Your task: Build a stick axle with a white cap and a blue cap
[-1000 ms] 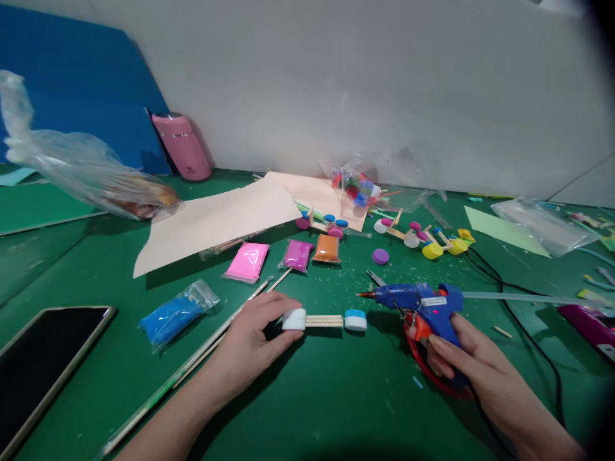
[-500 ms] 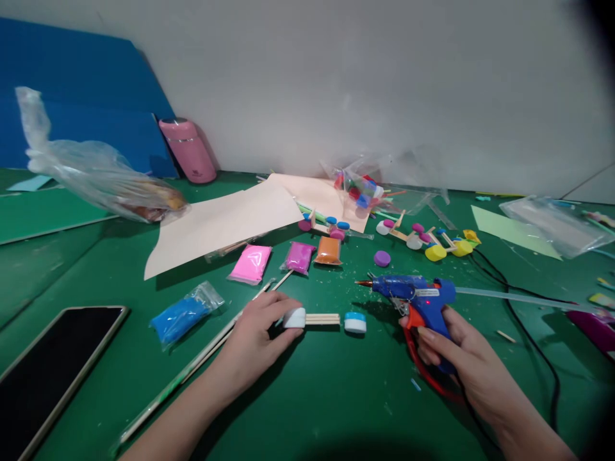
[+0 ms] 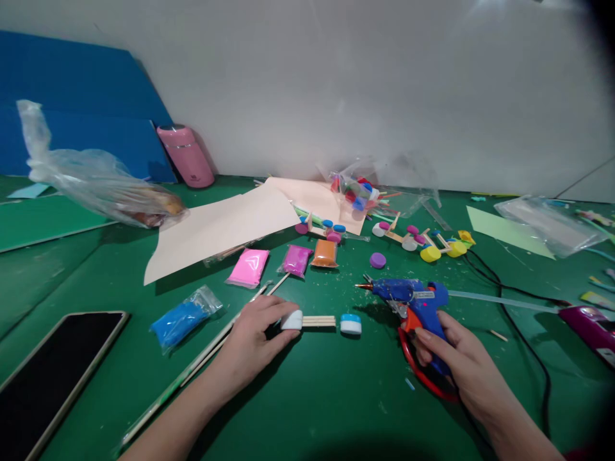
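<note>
My left hand (image 3: 262, 333) pinches a white bottle cap (image 3: 292, 319) between thumb and fingers. From the cap's right side a short row of wooden sticks (image 3: 319, 321) points toward a blue-and-white cap (image 3: 350, 324), which sits just apart from the stick ends. My right hand (image 3: 449, 352) is wrapped round the handle of a blue hot glue gun (image 3: 408, 291) with an orange trigger. Its nozzle points left, above and right of the blue-and-white cap. A clear glue stick (image 3: 500, 301) runs out of the gun's back.
Clay packets in blue (image 3: 185, 318), pink (image 3: 248, 267), purple (image 3: 295, 260) and orange (image 3: 325, 253) lie beyond my left hand. Small cap-wheeled stick models (image 3: 408, 237) stand farther back. A phone (image 3: 57, 378) lies at left; a black cord (image 3: 523, 349) and red-handled tool (image 3: 423, 381) are at right.
The view has shifted slightly, so everything sits a little farther left. Both hands keep their grips, and the glue gun stays close to the same place relative to the caps.
</note>
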Demonstrator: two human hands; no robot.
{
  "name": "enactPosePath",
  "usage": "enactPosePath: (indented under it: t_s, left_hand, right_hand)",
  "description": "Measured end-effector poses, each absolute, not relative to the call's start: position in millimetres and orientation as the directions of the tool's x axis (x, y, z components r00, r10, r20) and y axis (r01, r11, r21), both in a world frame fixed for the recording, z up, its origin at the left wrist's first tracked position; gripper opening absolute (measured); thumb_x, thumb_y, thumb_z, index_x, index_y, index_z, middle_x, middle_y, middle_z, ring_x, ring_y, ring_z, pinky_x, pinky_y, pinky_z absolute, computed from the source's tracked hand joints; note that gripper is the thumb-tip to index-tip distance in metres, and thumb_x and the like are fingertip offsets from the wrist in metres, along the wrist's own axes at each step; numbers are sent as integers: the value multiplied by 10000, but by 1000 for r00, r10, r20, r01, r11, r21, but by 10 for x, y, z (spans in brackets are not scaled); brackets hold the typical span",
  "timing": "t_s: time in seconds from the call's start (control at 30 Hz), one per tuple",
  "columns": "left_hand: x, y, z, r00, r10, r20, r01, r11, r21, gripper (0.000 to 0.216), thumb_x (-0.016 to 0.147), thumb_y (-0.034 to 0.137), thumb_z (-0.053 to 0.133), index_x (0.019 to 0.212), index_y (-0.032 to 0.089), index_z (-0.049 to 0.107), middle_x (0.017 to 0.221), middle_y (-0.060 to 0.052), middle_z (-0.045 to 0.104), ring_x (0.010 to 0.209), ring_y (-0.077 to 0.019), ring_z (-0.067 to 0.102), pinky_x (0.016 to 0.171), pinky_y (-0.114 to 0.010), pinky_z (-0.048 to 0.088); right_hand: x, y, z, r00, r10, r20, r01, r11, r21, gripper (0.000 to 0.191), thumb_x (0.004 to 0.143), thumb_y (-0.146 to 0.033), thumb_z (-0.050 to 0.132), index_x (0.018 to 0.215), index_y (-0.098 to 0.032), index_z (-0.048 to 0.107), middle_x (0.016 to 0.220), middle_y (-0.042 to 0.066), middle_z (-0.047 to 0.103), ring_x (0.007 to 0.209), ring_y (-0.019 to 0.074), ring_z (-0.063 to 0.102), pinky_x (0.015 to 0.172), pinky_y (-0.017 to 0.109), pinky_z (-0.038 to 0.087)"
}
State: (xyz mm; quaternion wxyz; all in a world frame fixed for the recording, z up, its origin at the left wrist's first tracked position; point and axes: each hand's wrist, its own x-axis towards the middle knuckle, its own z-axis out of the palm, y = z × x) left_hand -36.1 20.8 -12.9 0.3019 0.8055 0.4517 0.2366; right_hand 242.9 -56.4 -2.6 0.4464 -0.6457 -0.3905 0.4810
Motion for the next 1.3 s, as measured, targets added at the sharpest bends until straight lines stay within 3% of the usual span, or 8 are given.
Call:
enactPosePath:
  t_s: [0.23, 0.43, 0.67, 0.93, 1.03, 1.13, 1.3]
  left_hand:
    - [-319, 246, -117, 508, 852, 126, 571, -442, 691, 196, 745, 211, 552, 920, 215, 641, 873, -49, 637, 806, -187, 556, 731, -300, 425]
    - [-312, 272, -123, 529, 838, 134, 557, -461, 691, 199, 754, 199, 537, 924, 205, 641, 872, -48, 636, 805, -186, 558, 730, -298, 419]
    - [-334, 277, -160, 522, 843, 129, 551, -449, 703, 193, 760, 203, 541, 930, 198, 631, 885, -53, 626, 807, -183, 555, 727, -298, 413]
    - [-361, 275, -203, 522, 841, 143, 533, -453, 715, 193, 774, 208, 538, 952, 205, 613, 911, -44, 609, 839, -180, 545, 754, -304, 401]
    - [-366, 280, -213, 523, 840, 147, 531, -455, 715, 195, 770, 212, 546, 955, 208, 609, 913, -41, 608, 840, -180, 544, 754, -304, 399]
    - [-361, 283, -215, 528, 837, 142, 530, -456, 715, 188, 771, 213, 546, 949, 207, 608, 911, -39, 608, 841, -179, 541, 754, -302, 398]
    - [-336, 280, -198, 524, 842, 126, 550, -448, 705, 189, 769, 207, 542, 943, 194, 614, 898, -47, 606, 832, -187, 541, 741, -311, 398]
  right_hand:
    - [2559, -557, 38, 245, 928, -280, 94, -310, -946, 223, 713, -393, 621, 725, -184, 543, 534, -28, 520, 513, 119, 460, 486, 208, 377]
    - [2966, -494, -48, 474, 862, -178, 316, -355, -880, 298, 662, -397, 638, 886, -201, 641, 868, 25, 661, 830, 246, 553, 658, 283, 449]
    - [3170, -438, -171, 520, 852, -58, 583, -404, -705, 220, 669, -368, 614, 809, -201, 646, 696, -8, 643, 660, 210, 545, 560, 270, 405]
    - [3101, -482, -136, 560, 814, -153, 267, -353, -897, 230, 675, -376, 630, 826, -207, 596, 688, -29, 599, 613, 134, 521, 507, 189, 417]
    - [2921, -495, -17, 436, 874, -213, 193, -322, -927, 197, 713, -379, 610, 713, -196, 535, 575, -41, 535, 512, 100, 473, 433, 163, 376]
    - [2700, -481, 61, 267, 922, -280, 145, -326, -934, 207, 746, -381, 584, 726, -189, 513, 564, -35, 529, 497, 95, 474, 435, 164, 373]
    - [2470, -453, 31, 249, 940, -234, 121, -270, -955, 230, 725, -373, 605, 691, -177, 488, 516, -37, 506, 454, 83, 446, 406, 160, 335]
